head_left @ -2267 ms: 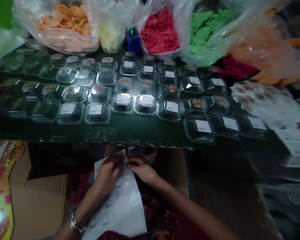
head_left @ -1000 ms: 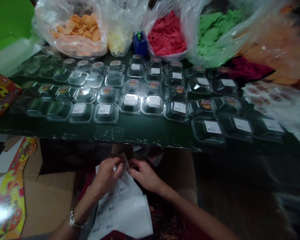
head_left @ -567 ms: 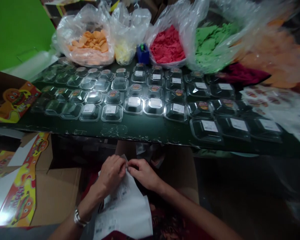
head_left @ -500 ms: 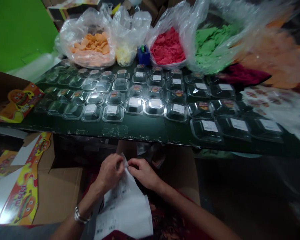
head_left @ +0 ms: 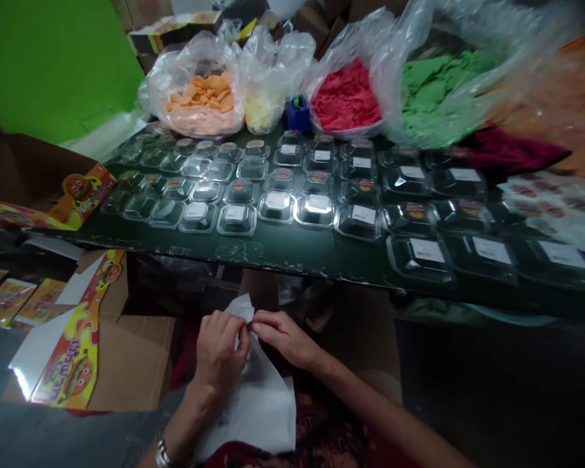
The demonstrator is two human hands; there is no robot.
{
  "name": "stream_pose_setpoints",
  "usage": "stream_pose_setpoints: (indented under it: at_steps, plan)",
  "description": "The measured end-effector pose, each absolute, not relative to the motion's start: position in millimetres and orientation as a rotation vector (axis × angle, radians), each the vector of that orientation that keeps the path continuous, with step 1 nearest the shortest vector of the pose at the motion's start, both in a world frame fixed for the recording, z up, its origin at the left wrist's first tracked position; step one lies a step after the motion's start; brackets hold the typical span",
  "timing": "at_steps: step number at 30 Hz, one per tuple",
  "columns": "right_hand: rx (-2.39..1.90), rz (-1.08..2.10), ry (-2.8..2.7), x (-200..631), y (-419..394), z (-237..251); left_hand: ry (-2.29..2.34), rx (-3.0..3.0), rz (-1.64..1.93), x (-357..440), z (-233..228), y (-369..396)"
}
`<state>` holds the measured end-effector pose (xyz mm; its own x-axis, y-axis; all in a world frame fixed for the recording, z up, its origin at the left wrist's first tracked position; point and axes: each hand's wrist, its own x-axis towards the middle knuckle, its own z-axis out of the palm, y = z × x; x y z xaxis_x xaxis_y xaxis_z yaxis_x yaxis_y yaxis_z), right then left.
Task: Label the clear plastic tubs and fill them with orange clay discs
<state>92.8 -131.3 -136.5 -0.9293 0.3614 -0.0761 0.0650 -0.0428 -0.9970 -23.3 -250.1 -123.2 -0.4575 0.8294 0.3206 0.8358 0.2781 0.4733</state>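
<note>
Your left hand (head_left: 219, 354) and right hand (head_left: 285, 338) pinch the sheet (head_left: 260, 403) at lower centre; the bench (head_left: 283, 250) above carries tubs (head_left: 236, 219), bags (head_left: 195, 88) behind.

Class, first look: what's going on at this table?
A person sits below the table edge, both hands pinching the top of a white label sheet: left hand, right hand. On the dark table stand rows of clear lidded tubs, many already labelled. Behind them sit bags of orange, red and green pieces.
</note>
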Motion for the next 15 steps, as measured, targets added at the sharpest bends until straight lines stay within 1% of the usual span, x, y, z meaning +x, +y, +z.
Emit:
stream_pose_setpoints:
  at_steps: [2,4,6,9,12,15]
  plan:
    - [-0.528,2.102,-1.979,94.8,-129.9,-136.9,-2.423,-1.783,-0.922,-16.7,-120.1,-250.7]
    - [-0.607,2.111,-1.957,97.4,-129.4,-138.5,-2.416,-1.885,-1.012,-20.7,-115.3,-252.6]
    - [-0.644,2.137,-1.936,98.6,-129.7,-138.5,-2.565,-1.798,-1.235,-32.0,-110.3,-253.7]
    - [-0.615,2.144,-1.947,96.3,-130.9,-133.1,-2.903,-1.479,-1.543,-48.1,-106.0,-251.3]
    - [-0.549,2.115,-1.977,90.7,-130.7,-126.9,-3.109,-1.461,-1.686,-57.7,-103.1,-245.9]
    - [-0.577,2.155,-1.989,83.4,-126.7,-128.7,-3.160,-1.423,-1.815,-78.7,-89.4,-241.3]
